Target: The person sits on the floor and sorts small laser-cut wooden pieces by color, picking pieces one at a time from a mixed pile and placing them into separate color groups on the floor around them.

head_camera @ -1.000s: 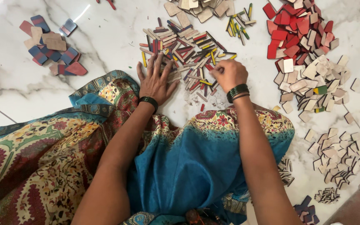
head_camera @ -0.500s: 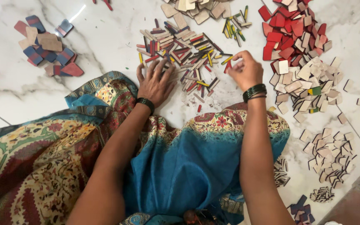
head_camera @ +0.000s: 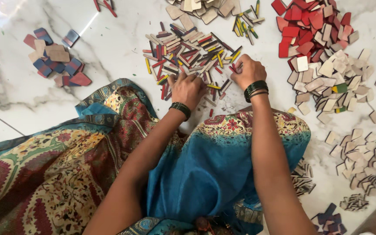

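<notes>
Floor (head_camera: 109, 65): white marble with grey veining, polished, laid in large slabs; one dark joint line (head_camera: 1, 118) runs diagonally at the left edge. Light: a bright glare patch (head_camera: 5, 8) reflects off the stone at top left. No walls, windows or furniture come within view from here.

One head-worn view looks steeply down from above the person's lap; close over the marble floor (head_camera: 109, 56); forearms enter from the bottom edge.
</notes>
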